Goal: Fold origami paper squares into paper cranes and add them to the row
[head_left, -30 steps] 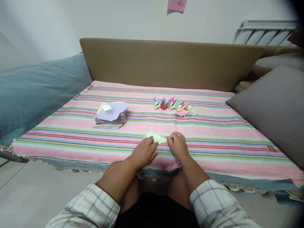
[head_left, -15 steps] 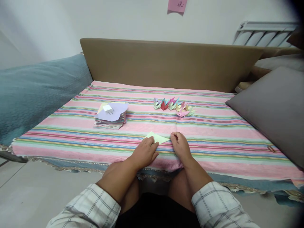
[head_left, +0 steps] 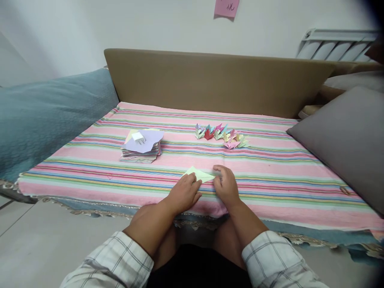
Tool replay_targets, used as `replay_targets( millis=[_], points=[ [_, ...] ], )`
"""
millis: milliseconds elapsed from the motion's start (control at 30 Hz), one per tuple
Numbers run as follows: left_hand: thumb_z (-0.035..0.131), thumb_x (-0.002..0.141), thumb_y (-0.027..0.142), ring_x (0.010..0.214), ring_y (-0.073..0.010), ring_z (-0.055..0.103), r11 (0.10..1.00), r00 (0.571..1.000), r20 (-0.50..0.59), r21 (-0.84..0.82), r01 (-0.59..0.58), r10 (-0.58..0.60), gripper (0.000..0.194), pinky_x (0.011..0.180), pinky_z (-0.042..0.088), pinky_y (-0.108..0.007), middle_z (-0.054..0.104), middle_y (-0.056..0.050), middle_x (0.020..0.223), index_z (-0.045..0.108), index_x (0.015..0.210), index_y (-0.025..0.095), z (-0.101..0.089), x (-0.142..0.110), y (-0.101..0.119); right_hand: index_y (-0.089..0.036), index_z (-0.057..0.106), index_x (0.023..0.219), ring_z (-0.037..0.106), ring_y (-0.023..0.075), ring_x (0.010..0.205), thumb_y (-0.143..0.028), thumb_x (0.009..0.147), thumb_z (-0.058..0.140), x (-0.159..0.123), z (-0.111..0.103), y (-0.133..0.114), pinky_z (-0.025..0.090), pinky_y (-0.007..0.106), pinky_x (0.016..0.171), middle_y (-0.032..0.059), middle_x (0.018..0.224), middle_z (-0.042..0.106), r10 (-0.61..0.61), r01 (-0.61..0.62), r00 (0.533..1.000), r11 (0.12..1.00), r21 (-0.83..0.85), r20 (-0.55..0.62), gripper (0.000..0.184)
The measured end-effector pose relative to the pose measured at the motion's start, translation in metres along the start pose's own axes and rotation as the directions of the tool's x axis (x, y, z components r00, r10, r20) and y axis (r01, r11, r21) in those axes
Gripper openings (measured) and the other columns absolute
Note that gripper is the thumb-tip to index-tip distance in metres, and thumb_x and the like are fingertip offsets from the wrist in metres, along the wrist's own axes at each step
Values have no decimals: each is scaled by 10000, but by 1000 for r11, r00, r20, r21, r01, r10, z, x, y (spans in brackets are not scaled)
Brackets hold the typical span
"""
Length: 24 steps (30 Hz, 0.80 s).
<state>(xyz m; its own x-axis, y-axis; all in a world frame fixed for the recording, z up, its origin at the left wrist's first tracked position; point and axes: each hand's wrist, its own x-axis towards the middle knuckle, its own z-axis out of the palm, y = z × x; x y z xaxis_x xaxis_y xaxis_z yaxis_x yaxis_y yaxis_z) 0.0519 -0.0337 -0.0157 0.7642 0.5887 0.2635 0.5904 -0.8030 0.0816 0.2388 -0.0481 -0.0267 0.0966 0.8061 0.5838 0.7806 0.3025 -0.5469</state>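
A light green paper [head_left: 201, 176], folded to a long point on its right side, lies on the striped cloth before me. My left hand [head_left: 186, 192] is closed over its left part, fingers pressing it down onto the cloth and hiding some of it. Beside the pointed tip is my right hand [head_left: 225, 183], with thumb and forefinger apart; the thumb is at the tip, and whether it touches cannot be made out. Farther back stand several small folded paper cranes [head_left: 209, 134] in various colours.
A stack of coloured paper [head_left: 140, 156] stands at the left, a small white block [head_left: 138, 137] on top. The striped cloth [head_left: 90, 160] covers the seat. A grey cushion [head_left: 345, 140] lies at the right, a blue-green armrest [head_left: 57, 108] at the left, and a brown backrest [head_left: 210, 80] behind.
My right hand's thumb and forefinger have parted from a pinch at the paper's tip. The left hand stays on the paper. The view has shifted slightly.
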Motion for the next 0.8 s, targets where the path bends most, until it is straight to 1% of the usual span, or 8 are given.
replay_targets(
  millis=[67, 100, 200, 333, 533, 600, 700, 800],
  points=[
    [509, 839, 299, 1149, -280, 419, 1000, 1000, -7, 2, -1, 1, 383, 968, 381, -446, 487, -134, 1108, 480, 1191, 151, 0, -1, 0, -175, 545, 1097, 536, 201, 996, -91, 759, 373, 1, 3, -10, 400, 361, 912, 71, 1044, 628, -108, 104, 984, 994, 35, 139, 388],
    [510, 836, 291, 1150, -280, 420, 1000, 1000, -10, 5, 0, 1, 381, 970, 380, -448, 488, -136, 1108, 482, 1187, 146, 0, -1, 0, -176, 531, 1130, 538, 196, 996, -91, 769, 375, 1, 5, -14, 395, 358, 910, 64, 1059, 635, -130, 126, 971, 991, 35, 199, 403],
    [510, 832, 286, 1140, -283, 427, 1000, 1000, -10, 25, 5, -5, 368, 969, 379, -454, 485, -145, 1119, 493, 1167, 137, 1, -1, 0, -172, 465, 1232, 531, 198, 1004, -100, 788, 388, 3, 11, -20, 388, 363, 888, 52, 1095, 650, -84, 97, 948, 995, -29, 307, 457],
    [505, 833, 293, 1113, -275, 446, 1000, 1000, -3, 29, 9, -9, 364, 950, 393, -455, 485, -136, 1126, 489, 1169, 153, 1, -1, 0, -179, 383, 1318, 510, 217, 1032, -121, 801, 387, 5, 15, -19, 376, 377, 873, 48, 1159, 634, 7, 36, 922, 994, -102, 387, 520],
    [494, 843, 317, 1100, -268, 456, 999, 1000, 15, 25, 23, -23, 362, 960, 384, -453, 482, -132, 1137, 493, 1169, 159, 1, 0, 0, -178, 295, 1392, 503, 251, 1018, -146, 798, 385, 6, 20, -17, 371, 406, 854, 64, 1231, 592, 26, 48, 905, 986, -162, 424, 602],
    [509, 834, 313, 1106, -272, 450, 999, 1000, 12, 25, 25, -25, 361, 964, 380, -445, 482, -138, 1130, 502, 1154, 147, 1, 0, 0, -177, 285, 1395, 503, 246, 1027, -142, 790, 383, 6, 19, -16, 368, 401, 866, 56, 1231, 594, 37, 14, 913, 992, -123, 407, 613],
    [529, 820, 304, 1120, -281, 436, 1000, 1000, 3, 23, 16, -16, 368, 967, 380, -440, 482, -139, 1120, 503, 1150, 143, 1, -1, 0, -166, 281, 1386, 493, 211, 1073, -132, 794, 360, 5, 17, -16, 350, 374, 903, 43, 1199, 616, 44, -39, 938, 999, -22, 343, 598],
    [528, 822, 303, 1123, -279, 436, 1000, 1000, 6, 21, 13, -13, 374, 968, 381, -439, 480, -139, 1120, 499, 1158, 142, 1, -1, 0, -166, 330, 1356, 498, 209, 1076, -122, 784, 371, 4, 15, -18, 307, 400, 921, 48, 1150, 647, 37, -23, 943, 999, -45, 330, 576]
  ],
)
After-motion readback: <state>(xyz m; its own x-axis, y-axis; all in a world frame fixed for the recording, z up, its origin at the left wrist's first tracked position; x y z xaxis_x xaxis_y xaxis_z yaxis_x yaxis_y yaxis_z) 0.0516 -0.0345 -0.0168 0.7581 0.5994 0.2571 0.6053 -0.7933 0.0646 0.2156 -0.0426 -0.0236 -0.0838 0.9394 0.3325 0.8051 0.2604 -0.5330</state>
